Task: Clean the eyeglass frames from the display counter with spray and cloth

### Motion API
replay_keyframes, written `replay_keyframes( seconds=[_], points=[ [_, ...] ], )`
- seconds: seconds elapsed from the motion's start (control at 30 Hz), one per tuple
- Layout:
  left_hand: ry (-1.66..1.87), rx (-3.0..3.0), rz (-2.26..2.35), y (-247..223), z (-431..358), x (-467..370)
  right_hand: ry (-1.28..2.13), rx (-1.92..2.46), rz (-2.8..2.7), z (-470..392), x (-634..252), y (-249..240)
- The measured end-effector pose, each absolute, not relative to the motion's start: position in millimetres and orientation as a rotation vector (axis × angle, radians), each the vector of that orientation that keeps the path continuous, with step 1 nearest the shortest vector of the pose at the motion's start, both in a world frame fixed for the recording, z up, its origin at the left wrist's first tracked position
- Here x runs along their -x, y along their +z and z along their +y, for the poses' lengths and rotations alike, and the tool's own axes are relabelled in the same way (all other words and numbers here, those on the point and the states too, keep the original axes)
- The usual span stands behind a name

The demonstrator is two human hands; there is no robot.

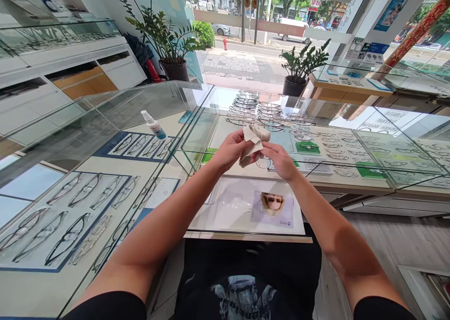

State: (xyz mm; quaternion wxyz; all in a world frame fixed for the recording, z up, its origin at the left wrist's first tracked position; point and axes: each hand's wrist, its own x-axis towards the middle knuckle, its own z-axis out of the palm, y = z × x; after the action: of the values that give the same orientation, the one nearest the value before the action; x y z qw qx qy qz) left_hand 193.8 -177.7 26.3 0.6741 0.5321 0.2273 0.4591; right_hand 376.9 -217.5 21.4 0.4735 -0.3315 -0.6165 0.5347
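Note:
A beige cleaning cloth (256, 136) with zigzag edges is bunched between my two hands above the glass counter. My left hand (232, 147) is closed on the cloth from the left, its fingers partly hidden in the folds. From the right, my right hand (280, 160) pinches at the cloth's lower edge. A thin round rim, like an eyeglass lens (263, 162), shows just under the fingers; whether I hold it or it lies beneath the glass, I cannot tell. Left of my hands, a white spray bottle (153, 125) with bluish liquid stands on the counter.
Glass display cases hold rows of eyeglasses (270, 111) ahead and trays of eyeglasses (66, 217) at left. A printed card (273, 209) shows below my hands. Potted plants (176, 69) stand near the window. The counter's front edge (246, 236) is close to my body.

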Motion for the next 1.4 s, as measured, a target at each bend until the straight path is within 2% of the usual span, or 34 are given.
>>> replay_keyframes(
  seconds=[0.7, 1.13, 1.4],
  points=[
    [1.023, -1.028, 0.599, 25.0, -174.3, -190.1, 1.286, 0.812, -1.507, -214.8, -383.7, 16.9],
    [0.985, -1.325, 0.348, 29.5, -175.6, -190.4, 1.324, 0.799, -1.436, -213.6, -381.5, 13.8],
    [0.998, -1.268, 0.398, 31.5, -179.6, -192.9, 1.313, 0.792, -1.527, -214.1, -380.5, 16.8]
  ],
)
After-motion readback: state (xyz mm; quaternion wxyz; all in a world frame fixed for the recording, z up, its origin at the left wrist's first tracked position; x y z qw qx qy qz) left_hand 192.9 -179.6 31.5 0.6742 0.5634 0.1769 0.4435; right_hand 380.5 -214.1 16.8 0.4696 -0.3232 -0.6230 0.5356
